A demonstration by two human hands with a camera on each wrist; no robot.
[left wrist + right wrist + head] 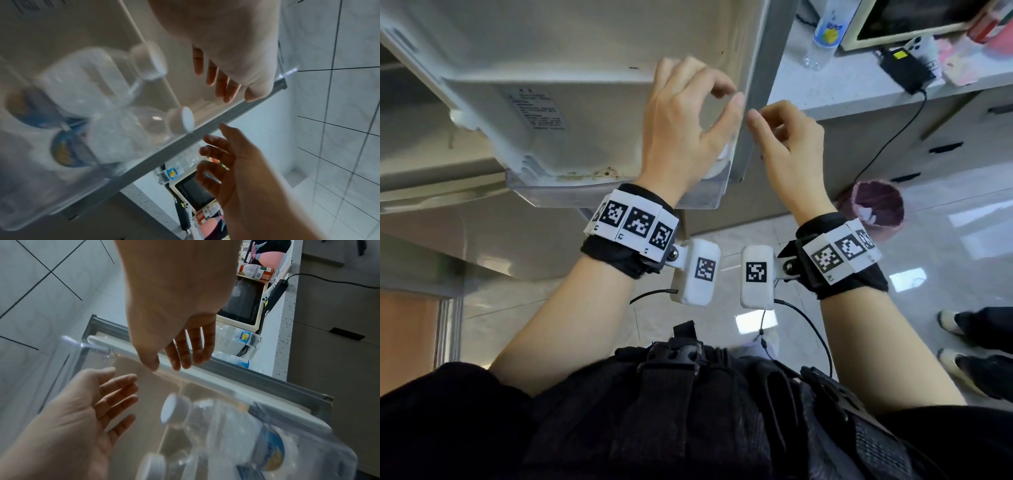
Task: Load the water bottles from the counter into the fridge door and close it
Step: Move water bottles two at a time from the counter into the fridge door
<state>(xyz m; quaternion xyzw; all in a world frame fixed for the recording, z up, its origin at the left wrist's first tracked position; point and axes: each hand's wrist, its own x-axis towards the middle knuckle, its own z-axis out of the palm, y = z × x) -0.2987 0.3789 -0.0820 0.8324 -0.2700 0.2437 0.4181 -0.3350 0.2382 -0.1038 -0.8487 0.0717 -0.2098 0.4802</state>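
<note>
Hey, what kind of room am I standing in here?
Probably a small kitchen or pantry: an open white fridge door with a clear plastic shelf, a speckled pale stone counter, and a cream-framed microwave on it.

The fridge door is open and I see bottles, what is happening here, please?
A person is loading water bottles into the fridge door. Two bottles already stand in the door shelf, side by side. Both hands are empty: the left hand is over the shelf, the right hand is beside the door's edge. At least two more bottles remain on the counter near the microwave, so the loading is not finished and the door is not yet closed.
</note>
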